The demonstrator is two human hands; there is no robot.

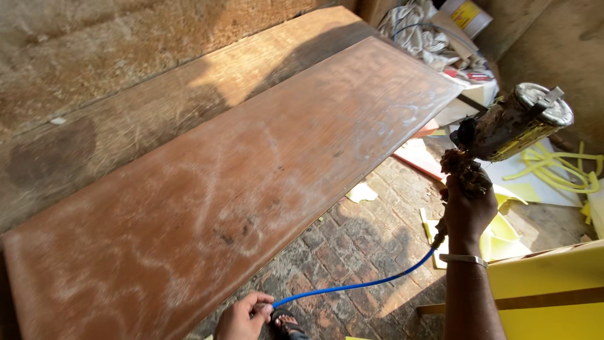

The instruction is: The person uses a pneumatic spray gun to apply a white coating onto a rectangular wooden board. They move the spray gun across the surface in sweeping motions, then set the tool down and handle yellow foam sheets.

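Blue hose [352, 286] is pinched in the left hand [242, 318]; the spray gun [503, 129] is gripped by right hand [465, 211] fingers. Spraying the board [239, 182] seems underway; next, steady aim is needed.

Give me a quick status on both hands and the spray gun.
Right hand shut on spray gun, raised off the board's edge. Left hand pinching blue hose low. Brown board streaked white; nothing between gun and board.

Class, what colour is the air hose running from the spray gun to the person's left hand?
Bright blue. The air hose shows best in the head view, against the brick floor.
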